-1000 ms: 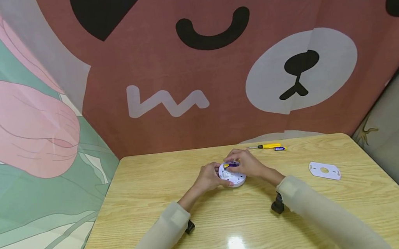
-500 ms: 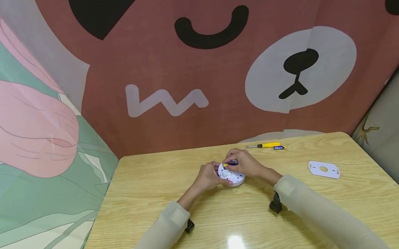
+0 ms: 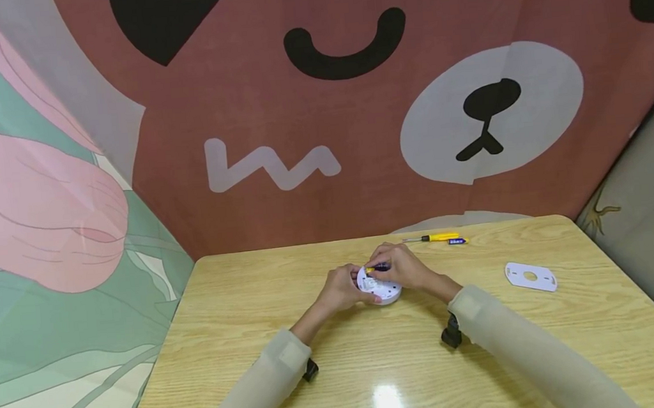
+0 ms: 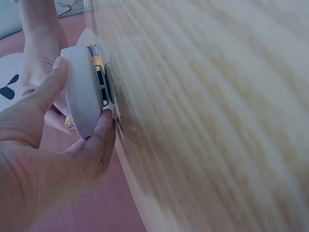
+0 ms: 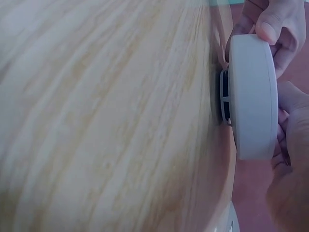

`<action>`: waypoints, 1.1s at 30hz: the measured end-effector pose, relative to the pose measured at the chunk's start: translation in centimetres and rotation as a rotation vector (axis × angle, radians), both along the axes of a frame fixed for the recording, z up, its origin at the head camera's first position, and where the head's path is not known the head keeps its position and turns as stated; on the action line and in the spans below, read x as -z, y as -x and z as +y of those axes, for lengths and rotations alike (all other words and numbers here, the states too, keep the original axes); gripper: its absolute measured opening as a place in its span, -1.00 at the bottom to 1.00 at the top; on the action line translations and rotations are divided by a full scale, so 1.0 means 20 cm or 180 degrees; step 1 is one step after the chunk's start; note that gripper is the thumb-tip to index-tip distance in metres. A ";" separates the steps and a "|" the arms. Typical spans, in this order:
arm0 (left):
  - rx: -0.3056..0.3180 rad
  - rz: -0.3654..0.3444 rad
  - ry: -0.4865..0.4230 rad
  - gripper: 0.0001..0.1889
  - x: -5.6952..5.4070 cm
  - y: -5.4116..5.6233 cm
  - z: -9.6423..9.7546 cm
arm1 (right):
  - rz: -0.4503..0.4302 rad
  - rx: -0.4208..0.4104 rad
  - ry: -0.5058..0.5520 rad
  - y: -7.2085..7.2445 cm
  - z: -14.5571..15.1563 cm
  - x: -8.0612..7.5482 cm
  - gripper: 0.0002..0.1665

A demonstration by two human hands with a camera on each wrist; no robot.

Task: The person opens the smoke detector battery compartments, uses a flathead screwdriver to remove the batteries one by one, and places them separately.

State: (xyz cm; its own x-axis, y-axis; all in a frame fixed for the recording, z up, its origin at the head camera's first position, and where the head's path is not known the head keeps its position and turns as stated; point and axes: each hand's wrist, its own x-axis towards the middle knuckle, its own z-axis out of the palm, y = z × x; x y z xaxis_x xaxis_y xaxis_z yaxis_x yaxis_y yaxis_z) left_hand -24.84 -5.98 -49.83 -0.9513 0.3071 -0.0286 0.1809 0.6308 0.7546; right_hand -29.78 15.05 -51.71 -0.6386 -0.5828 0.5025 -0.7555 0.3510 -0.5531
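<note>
A round white smoke detector [image 3: 384,292] is held back side up over the table, its slotted face turned down. My left hand [image 3: 341,289] grips its left rim, thumb on the near edge and fingers on the far side. My right hand [image 3: 406,268] pinches a yellow-and-purple battery [image 3: 380,267] at the detector's far back part. In the left wrist view, one battery end [image 4: 70,123] shows beside the right fingers. Whether the battery sits inside a slot is hidden by the fingers. The right wrist view shows the detector's plain side wall [image 5: 253,96].
Toward the back edge of the wooden table [image 3: 257,337] lie a yellow-handled screwdriver [image 3: 442,237] and another battery [image 3: 457,242]. A white mounting plate [image 3: 545,281] with a central hole lies at the right. A printed cloth hangs behind the table.
Both hands stay almost in place around the smoke detector. The battery under my right fingers has shifted slightly, and a little less of it shows.
</note>
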 end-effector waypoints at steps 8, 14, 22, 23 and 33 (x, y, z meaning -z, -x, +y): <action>0.0011 0.0027 -0.0028 -0.28 0.00 -0.01 0.00 | -0.0156 -0.0002 0.0132 0.00 0.01 -0.01 -0.82; 0.0015 0.0020 -0.0045 -0.28 0.00 -0.01 0.00 | -0.0222 0.0061 0.0169 -0.01 0.03 -0.03 -0.79; 0.0000 0.0029 -0.0026 -0.27 0.00 0.00 0.00 | -0.0313 0.0067 0.0184 -0.01 0.07 -0.05 -0.78; 0.0000 0.0030 -0.0023 -0.27 0.00 0.00 0.00 | -0.0333 0.0082 0.0178 -0.01 0.08 -0.06 -0.78; -0.0019 0.0008 -0.0004 -0.23 0.01 0.00 0.00 | -0.0156 0.0131 0.0204 0.01 0.16 -0.08 -0.71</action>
State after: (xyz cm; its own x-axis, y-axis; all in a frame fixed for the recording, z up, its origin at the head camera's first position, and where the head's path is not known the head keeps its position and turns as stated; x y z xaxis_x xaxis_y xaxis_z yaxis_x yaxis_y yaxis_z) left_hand -24.86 -6.03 -50.00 -0.9532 0.3013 -0.0260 0.1789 0.6310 0.7549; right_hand -29.96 18.31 -50.11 -0.6862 -0.5232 0.5054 -0.7126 0.3441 -0.6114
